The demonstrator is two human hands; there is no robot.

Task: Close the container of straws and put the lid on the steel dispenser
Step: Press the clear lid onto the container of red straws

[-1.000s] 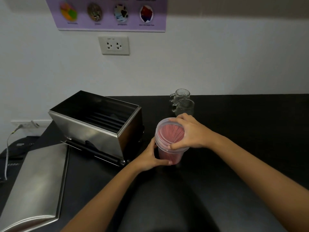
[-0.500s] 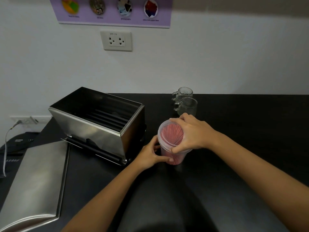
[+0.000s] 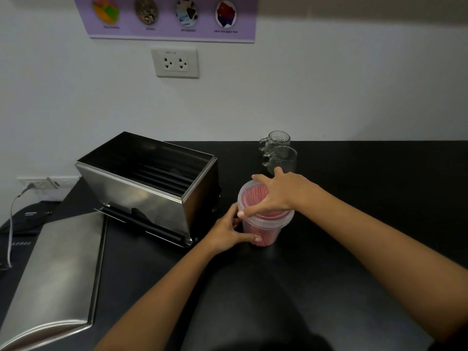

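Left hand [image 3: 225, 231] grips the tub [image 3: 267, 234], seemingly light and thin-walled, low down; right hand [image 3: 276, 196] clasps its bendy-looking lid [image 3: 250, 198] by the rim.

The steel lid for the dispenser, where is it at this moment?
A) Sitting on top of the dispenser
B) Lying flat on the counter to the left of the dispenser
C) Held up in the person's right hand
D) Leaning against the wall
B: the steel lid lies flat at the lower left, the steel dispenser stands open-topped, and the left hand and right hand both hold the straw container.
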